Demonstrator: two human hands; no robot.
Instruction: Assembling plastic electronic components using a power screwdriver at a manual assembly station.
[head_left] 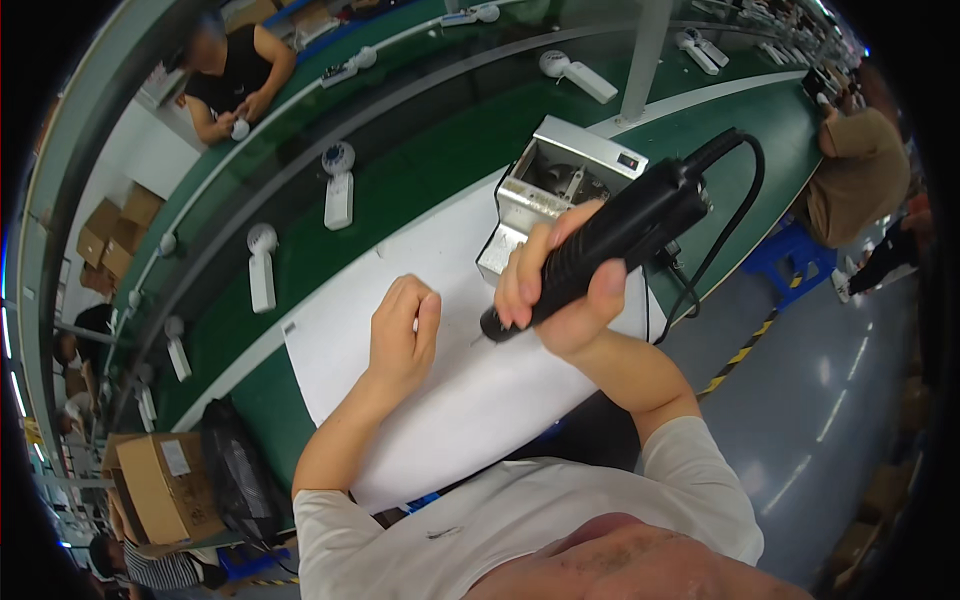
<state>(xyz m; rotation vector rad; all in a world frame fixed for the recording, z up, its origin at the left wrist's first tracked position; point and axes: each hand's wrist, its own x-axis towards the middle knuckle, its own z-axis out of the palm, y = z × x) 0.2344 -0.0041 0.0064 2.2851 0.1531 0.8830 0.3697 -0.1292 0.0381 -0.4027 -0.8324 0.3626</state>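
Observation:
My right hand (pixel 575 290) is wrapped round a black electric screwdriver (pixel 625 235). Its thin bit (pixel 478 341) points down and left over a white sheet (pixel 480 400), and a black cable leaves its upper end. My left hand (pixel 403 328) is closed above the same sheet, to the left of the bit, with thumb and fingers pressed together. Whatever it may hold is hidden. Just beyond my right hand stands a silver metal screw feeder (pixel 520 215) with an open top, partly covered by the screwdriver.
Along the green line, white handheld devices with round heads (pixel 340 190) lie spaced out. A metal post (pixel 645 60) rises at the back. At lower left are a cardboard box (pixel 170 490) and a black bag (pixel 235 470). Other people sit across the line and at far right, near a blue stool (pixel 790 262).

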